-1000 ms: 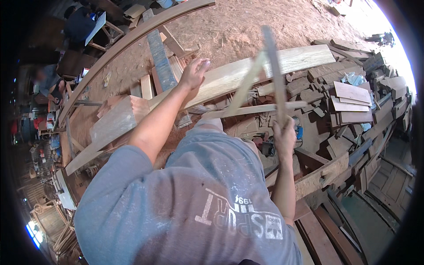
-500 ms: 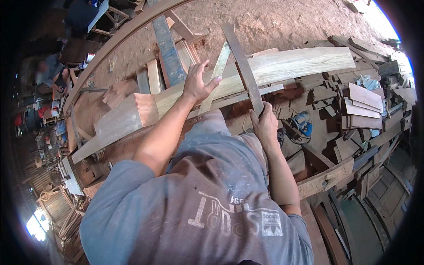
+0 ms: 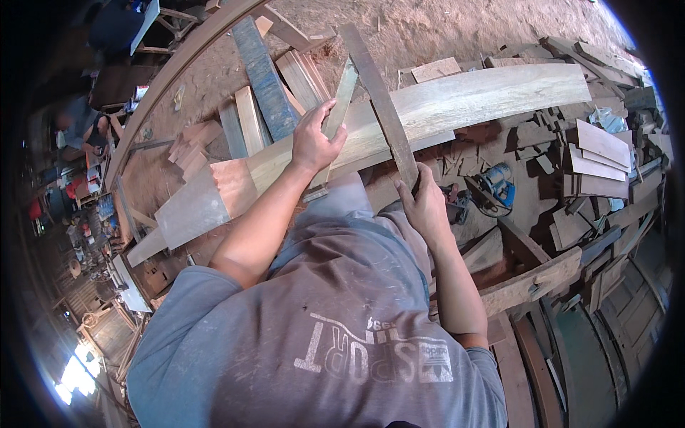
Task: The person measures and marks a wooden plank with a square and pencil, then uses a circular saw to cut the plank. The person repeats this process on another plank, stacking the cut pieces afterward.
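Observation:
A bevel gauge lies across a long pale wooden board [image 3: 485, 100]. It has a dark straight arm [image 3: 378, 100] and a thinner pale arm [image 3: 341, 100], meeting near their far ends in a narrow V. My right hand [image 3: 427, 207] grips the near end of the dark arm, thumb on top. Around the pale arm, my left hand [image 3: 317, 143] has its thumb and fingers closed, hiding part of it. Under my left forearm, the board's left end shows a smooth greyish section [image 3: 196, 207] with a reddish wavy-edged patch [image 3: 232, 187].
A blue power tool [image 3: 496, 189] sits on the ground to the right, near stacked offcuts [image 3: 599, 160]. Beyond the board lie a dark blue-stained plank [image 3: 265, 78] and several wood blocks. A long curved strip [image 3: 171, 71] arcs at left; another person [image 3: 89, 128] sits farther off.
My left hand has closed from spread fingers onto the pale arm. The bevel gauge appears shifted slightly left and the board slightly right in view, as the whole view shifts too.

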A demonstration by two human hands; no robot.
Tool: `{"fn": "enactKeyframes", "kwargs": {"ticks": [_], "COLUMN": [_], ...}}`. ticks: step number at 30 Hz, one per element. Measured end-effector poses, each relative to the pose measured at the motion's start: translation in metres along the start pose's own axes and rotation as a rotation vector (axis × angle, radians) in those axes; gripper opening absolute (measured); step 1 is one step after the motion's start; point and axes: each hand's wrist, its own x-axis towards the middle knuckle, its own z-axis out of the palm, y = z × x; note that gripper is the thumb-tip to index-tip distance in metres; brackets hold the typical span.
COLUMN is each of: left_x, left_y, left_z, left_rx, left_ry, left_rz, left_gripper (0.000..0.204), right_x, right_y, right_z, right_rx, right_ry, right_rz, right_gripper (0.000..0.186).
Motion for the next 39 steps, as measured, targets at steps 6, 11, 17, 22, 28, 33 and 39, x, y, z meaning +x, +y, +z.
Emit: {"fn": "enactKeyframes", "kwargs": {"ticks": [6,11,17,22,28,33,39], "left_x": [0.0002,-0.0001,-0.0005,-0.0012,0.0,0.0,-0.0004], "left_y": [0.0016,0.0027,0.0011,0.0009,0.004,0.0057,0.0056], "left_z": [-0.0014,-0.0024,0.0001,0.0021,0.0,-0.0012,-0.0004], "left_rx": [-0.015,-0.005,-0.013,-0.031,0.016,0.018,0.023], "left_ry": [0.018,0.006,0.01,0.025,0.021,0.016,0.011], "left_rz": [0.03,0.022,0.016,0.009,0.034,0.039,0.028], "left_gripper": [0.045,0.044,0.046,0.046,0.046,0.045,0.045], "right_x": [-0.0009,-0.0007,-0.0004,0.0006,0.0005,0.0002,0.0012], "right_y": [-0.0039,-0.0018,-0.0002,-0.0019,-0.0026,-0.0025,-0.0081], "right_z": [-0.0025,-0.0012,-0.0018,-0.003,-0.0028,-0.0036,-0.0068], "right_rx": [0.043,0.045,0.058,0.072,0.08,0.081,0.129], "right_ry": [-0.004,0.022,0.018,0.021,-0.009,0.014,-0.005], "right_rz": [0.077,0.05,0.065,0.121,0.136,0.099,0.129], "right_gripper": [0.058,0.056,0.054,0.055,0.054,0.054,0.052]}}
